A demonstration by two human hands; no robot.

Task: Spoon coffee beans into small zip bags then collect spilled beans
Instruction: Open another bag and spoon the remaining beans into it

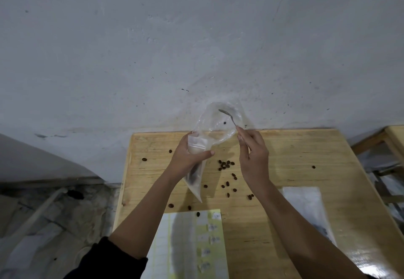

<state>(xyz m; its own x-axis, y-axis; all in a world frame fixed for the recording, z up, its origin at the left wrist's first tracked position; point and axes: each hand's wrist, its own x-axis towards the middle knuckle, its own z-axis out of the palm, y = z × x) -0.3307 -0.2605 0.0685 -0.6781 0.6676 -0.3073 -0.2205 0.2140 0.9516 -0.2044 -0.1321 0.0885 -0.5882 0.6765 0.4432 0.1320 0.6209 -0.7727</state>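
Note:
My left hand grips a small zip bag that hangs down above the wooden table, with dark beans showing inside it. The same hand also holds the edge of a large clear plastic bag raised toward the wall; one bean shows inside it. My right hand pinches the handle of a thin metal spoon, whose bowl reaches into the large bag. Several spilled coffee beans lie scattered on the table below and between my hands.
A sheet with small labels lies at the table's near edge, with one bean on it. A flat stack of zip bags lies to the right. The grey wall stands right behind the table. Another wooden frame is at the far right.

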